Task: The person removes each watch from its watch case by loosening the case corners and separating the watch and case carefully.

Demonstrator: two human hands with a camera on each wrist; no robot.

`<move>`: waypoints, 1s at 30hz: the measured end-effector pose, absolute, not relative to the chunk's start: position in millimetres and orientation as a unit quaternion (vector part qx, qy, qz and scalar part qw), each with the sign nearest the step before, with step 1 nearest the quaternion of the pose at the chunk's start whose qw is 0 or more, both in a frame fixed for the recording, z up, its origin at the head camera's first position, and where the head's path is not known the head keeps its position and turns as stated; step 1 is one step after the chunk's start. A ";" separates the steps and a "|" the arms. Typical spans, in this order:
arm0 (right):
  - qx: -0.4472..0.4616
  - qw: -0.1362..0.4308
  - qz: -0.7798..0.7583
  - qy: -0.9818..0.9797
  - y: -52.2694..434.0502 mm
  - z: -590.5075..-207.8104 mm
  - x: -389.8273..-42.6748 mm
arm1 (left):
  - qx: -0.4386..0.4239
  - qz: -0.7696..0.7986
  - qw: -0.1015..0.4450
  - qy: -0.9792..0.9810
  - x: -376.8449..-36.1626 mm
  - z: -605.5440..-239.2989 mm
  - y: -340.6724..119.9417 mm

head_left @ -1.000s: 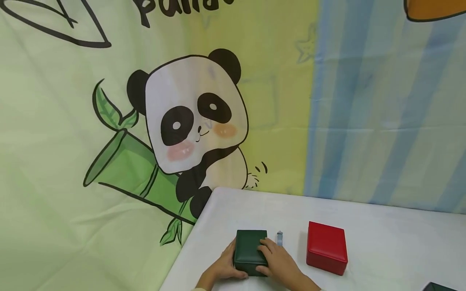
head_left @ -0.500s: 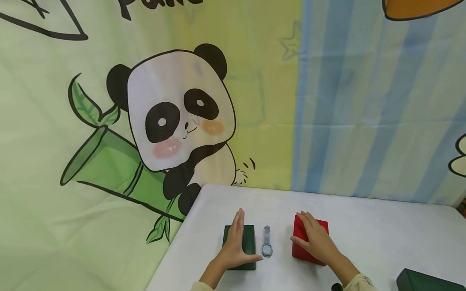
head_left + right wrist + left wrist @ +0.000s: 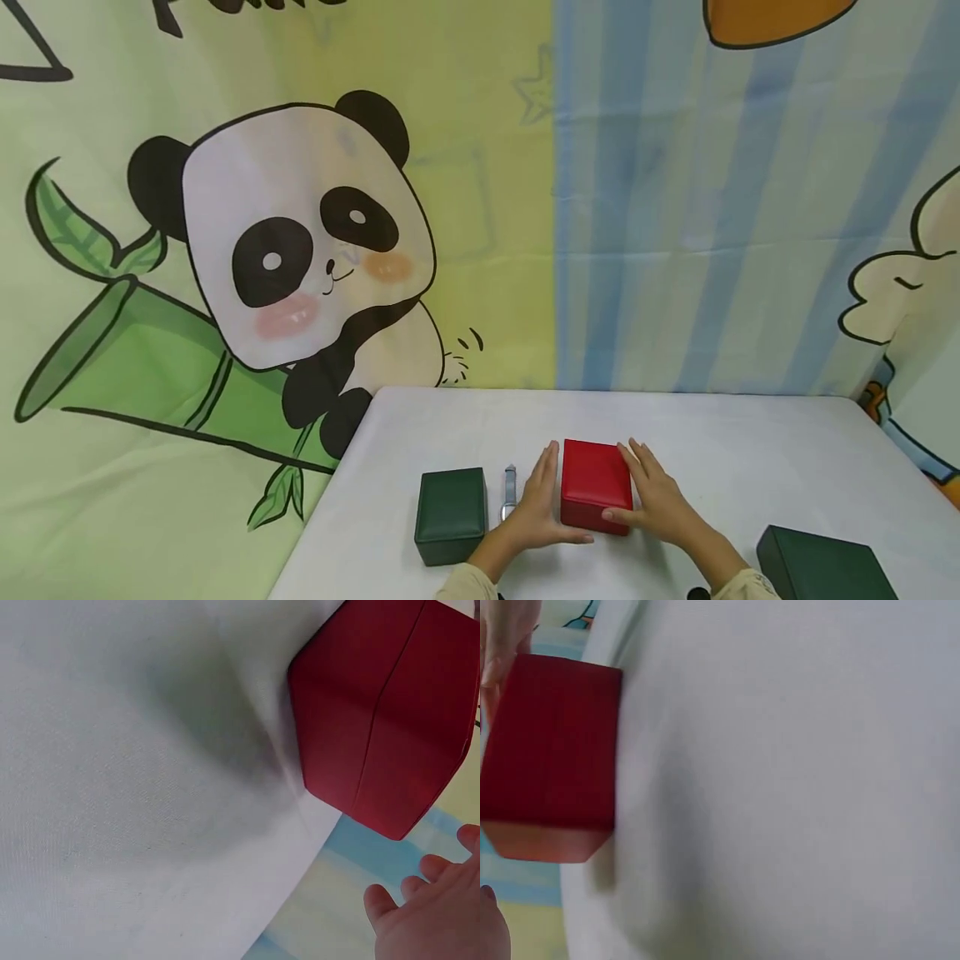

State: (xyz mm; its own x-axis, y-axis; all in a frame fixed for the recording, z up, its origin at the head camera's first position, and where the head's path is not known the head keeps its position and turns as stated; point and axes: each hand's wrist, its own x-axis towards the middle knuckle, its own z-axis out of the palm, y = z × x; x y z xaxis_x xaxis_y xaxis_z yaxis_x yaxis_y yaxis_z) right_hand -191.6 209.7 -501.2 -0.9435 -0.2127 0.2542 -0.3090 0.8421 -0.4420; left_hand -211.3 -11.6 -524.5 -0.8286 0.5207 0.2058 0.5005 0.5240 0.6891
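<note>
A: Start at the left grip (image 3: 534, 510). Clamped on anything?

B: No. Spread beside the red box (image 3: 597, 483), with fingers straight, thumb reaching across toward the front, and a narrow gap before the box's left wall.

A: And at the right grip (image 3: 660, 504)?

B: Also spread, not clamped. Placed along the box's right edge, with thumb before the front face. Looks touching in the head view, yet apart at the fingertips in the right wrist view; can't tell for certain.

A: Which step, then?

B: Reads like taking hold of the red box, framed from both sides while standing on the table (image 3: 442, 425). Apparently closed, judging by the tight seam (image 3: 367, 742).

A: Calling for what next?

B: Probably for bringing both sides in evenly, without tipping the box. Afterward, perhaps for shifting or opening it; can't judge which from here.

A: Further out?

B: Notice the watch (image 3: 510, 482), partly hidden behind the left grip. Could get nudged in a leftward sweep. Just past it, find the left green box (image 3: 452, 512); well apart to the right, the right green box (image 3: 828, 567), cut off at the bottom.
</note>
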 end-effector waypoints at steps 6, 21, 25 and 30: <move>0.150 0.051 0.238 -0.958 207.9 -510.7 -195.9 | 0.244 0.470 0.061 0.846 -222.2 -556.5 1.9; 0.183 0.064 0.096 -0.976 209.6 -490.1 -208.8 | 0.210 0.506 0.021 0.836 -227.7 -585.5 9.9; 0.191 0.035 0.120 -0.974 213.4 -474.1 -217.4 | 0.217 0.511 0.020 0.831 -227.7 -582.1 10.2; 0.175 -0.027 0.166 -0.970 218.8 -459.8 -226.4 | 0.252 0.508 0.000 0.823 -228.5 -581.3 11.3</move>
